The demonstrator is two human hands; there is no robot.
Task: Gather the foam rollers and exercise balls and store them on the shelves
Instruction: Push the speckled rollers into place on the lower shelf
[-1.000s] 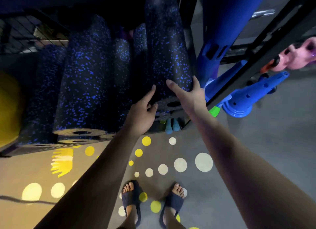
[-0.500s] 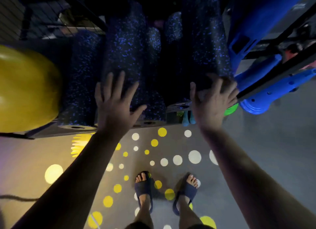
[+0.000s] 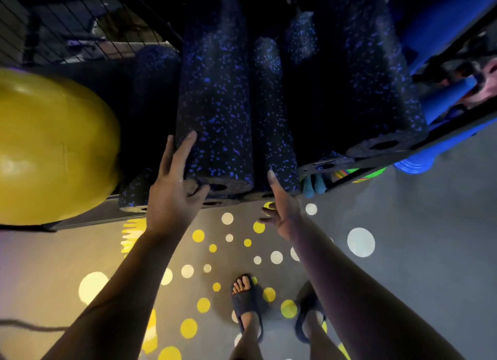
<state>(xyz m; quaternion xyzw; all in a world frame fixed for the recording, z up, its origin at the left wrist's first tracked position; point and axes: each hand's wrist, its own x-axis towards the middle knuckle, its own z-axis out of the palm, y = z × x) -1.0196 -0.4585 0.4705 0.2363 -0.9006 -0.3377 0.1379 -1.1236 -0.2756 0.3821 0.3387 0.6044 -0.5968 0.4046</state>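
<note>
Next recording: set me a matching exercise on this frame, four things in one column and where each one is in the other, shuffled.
Things
1. large yellow exercise ball
2. tall black foam roller with blue speckles
3. dark slide sandal
4. bright blue ribbed plastic piece

Places
A. on the dotted floor
B. far right, under the black frame rail
C. far left on the shelf
D. touched by the left hand

Pairs: 1-C, 2-D, 3-A, 4-B
</note>
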